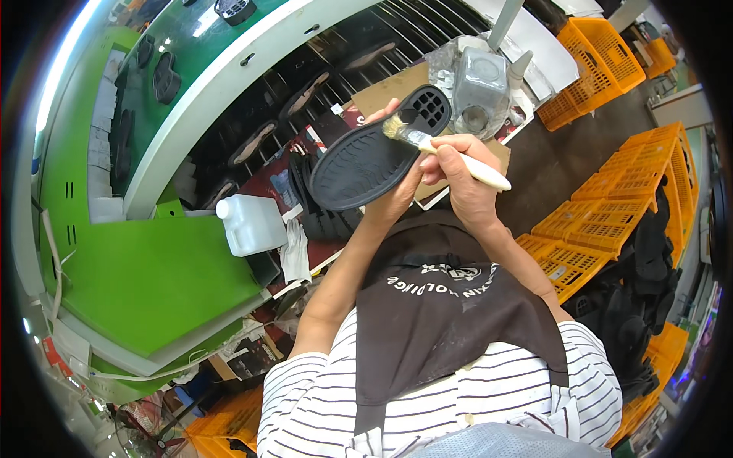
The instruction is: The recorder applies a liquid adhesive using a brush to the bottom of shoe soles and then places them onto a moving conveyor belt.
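Observation:
A black shoe sole (pixel 366 164) rests tilted in my left hand (pixel 398 200), which is closed round it from beneath, its fingertips showing past the far edge. The sole's raised rim faces up, and a grid of square hollows marks its heel end. My right hand (pixel 462 172) pinches the pale handle of a paintbrush (pixel 489 174). The brush's bristles meet the inner face of the sole near the heel grid. More black soles (pixel 324 221) lie stacked beyond my left forearm, next to a white plastic jug (pixel 250 224) and a white cloth (pixel 295 252).
Ahead runs a rack of metal rods (pixel 336 76) carrying shoe parts, beside a green machine (pixel 145 282) with soles on its green belt. A plastic-wrapped clear container (pixel 479 80) stands beyond the sole. Orange crates (pixel 588 221) and a heap of black soles (pixel 626 313) are at my right.

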A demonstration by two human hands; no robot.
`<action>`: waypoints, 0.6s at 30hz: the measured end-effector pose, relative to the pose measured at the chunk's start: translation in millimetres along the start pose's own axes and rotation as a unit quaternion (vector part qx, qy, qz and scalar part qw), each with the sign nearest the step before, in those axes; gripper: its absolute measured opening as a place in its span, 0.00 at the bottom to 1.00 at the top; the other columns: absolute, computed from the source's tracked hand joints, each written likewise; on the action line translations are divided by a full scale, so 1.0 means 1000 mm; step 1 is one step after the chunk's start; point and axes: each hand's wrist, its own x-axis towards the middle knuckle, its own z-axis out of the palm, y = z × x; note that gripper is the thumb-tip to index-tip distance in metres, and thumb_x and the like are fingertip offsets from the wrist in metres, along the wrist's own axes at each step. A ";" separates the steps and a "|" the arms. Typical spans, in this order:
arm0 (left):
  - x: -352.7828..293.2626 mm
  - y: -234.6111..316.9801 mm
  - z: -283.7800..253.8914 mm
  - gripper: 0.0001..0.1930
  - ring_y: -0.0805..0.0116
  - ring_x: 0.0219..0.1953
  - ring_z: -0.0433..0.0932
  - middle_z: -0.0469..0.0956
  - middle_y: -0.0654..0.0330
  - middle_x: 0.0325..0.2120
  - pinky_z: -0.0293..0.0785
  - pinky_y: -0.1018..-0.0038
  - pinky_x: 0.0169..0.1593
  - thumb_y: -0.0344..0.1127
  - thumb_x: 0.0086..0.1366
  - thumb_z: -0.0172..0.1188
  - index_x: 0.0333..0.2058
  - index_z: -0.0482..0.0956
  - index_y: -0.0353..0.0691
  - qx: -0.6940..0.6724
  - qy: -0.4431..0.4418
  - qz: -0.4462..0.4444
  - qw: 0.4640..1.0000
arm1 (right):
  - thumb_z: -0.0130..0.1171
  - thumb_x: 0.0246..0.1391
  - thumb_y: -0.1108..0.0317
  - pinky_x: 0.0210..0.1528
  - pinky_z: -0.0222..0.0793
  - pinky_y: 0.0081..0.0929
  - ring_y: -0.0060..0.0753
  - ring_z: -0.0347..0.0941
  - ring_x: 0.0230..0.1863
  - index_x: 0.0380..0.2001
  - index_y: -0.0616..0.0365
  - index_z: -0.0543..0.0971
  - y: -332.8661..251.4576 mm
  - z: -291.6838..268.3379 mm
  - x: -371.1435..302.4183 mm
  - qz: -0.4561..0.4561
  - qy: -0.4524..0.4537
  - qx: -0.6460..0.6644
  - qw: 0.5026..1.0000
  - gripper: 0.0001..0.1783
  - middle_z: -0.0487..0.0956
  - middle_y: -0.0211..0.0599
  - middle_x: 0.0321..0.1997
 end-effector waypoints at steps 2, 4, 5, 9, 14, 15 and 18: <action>0.000 0.000 0.000 0.34 0.65 0.58 0.64 0.61 0.49 0.58 0.62 0.70 0.58 0.27 0.53 0.66 0.56 0.58 0.34 0.046 -0.018 0.038 0.998 | 0.56 0.57 0.71 0.29 0.74 0.15 0.19 0.75 0.25 0.36 0.68 0.76 0.000 0.004 -0.003 0.014 -0.017 0.015 1.000 0.09 0.79 0.39 0.27; -0.001 -0.006 -0.001 0.35 0.66 0.58 0.64 0.61 0.49 0.58 0.62 0.70 0.59 0.29 0.52 0.68 0.56 0.58 0.34 0.052 -0.033 0.068 0.996 | 0.56 0.57 0.71 0.29 0.73 0.15 0.19 0.75 0.25 0.36 0.68 0.76 0.001 0.009 -0.005 0.030 -0.032 0.033 0.999 0.09 0.79 0.39 0.27; -0.002 -0.003 0.001 0.36 0.66 0.57 0.64 0.60 0.50 0.59 0.62 0.71 0.59 0.32 0.53 0.67 0.57 0.56 0.34 0.024 -0.047 0.053 0.997 | 0.56 0.57 0.70 0.28 0.73 0.15 0.19 0.75 0.24 0.36 0.67 0.76 -0.001 0.012 -0.006 0.041 -0.038 0.038 0.998 0.09 0.79 0.38 0.27; -0.031 -0.035 -0.014 0.36 0.68 0.56 0.66 0.61 0.52 0.58 0.63 0.72 0.58 0.33 0.54 0.66 0.57 0.56 0.35 -0.102 -0.056 -0.151 0.982 | 0.55 0.58 0.70 0.29 0.73 0.14 0.18 0.75 0.25 0.36 0.66 0.76 -0.007 0.021 -0.009 0.066 -0.071 0.039 0.994 0.08 0.79 0.37 0.27; -0.021 -0.010 -0.010 0.35 0.69 0.52 0.68 0.64 0.53 0.55 0.63 0.74 0.56 0.33 0.54 0.66 0.56 0.57 0.34 -0.001 -0.153 -0.208 0.966 | 0.54 0.59 0.69 0.29 0.73 0.16 0.21 0.74 0.24 0.37 0.66 0.75 -0.009 0.027 -0.011 0.052 -0.096 0.021 0.994 0.10 0.79 0.40 0.27; -0.020 -0.004 -0.010 0.34 0.69 0.51 0.69 0.65 0.53 0.54 0.63 0.74 0.55 0.33 0.54 0.66 0.56 0.57 0.34 0.030 -0.179 -0.217 0.959 | 0.54 0.59 0.68 0.29 0.73 0.16 0.21 0.74 0.24 0.37 0.66 0.75 -0.010 0.027 -0.011 0.047 -0.098 0.017 0.994 0.10 0.79 0.40 0.27; -0.013 0.011 -0.013 0.34 0.70 0.49 0.70 0.67 0.54 0.52 0.64 0.75 0.54 0.33 0.54 0.66 0.56 0.58 0.34 0.117 -0.257 -0.245 0.927 | 0.55 0.59 0.68 0.28 0.73 0.17 0.21 0.74 0.24 0.37 0.66 0.75 -0.012 0.026 -0.007 0.039 -0.100 0.005 0.994 0.10 0.78 0.39 0.26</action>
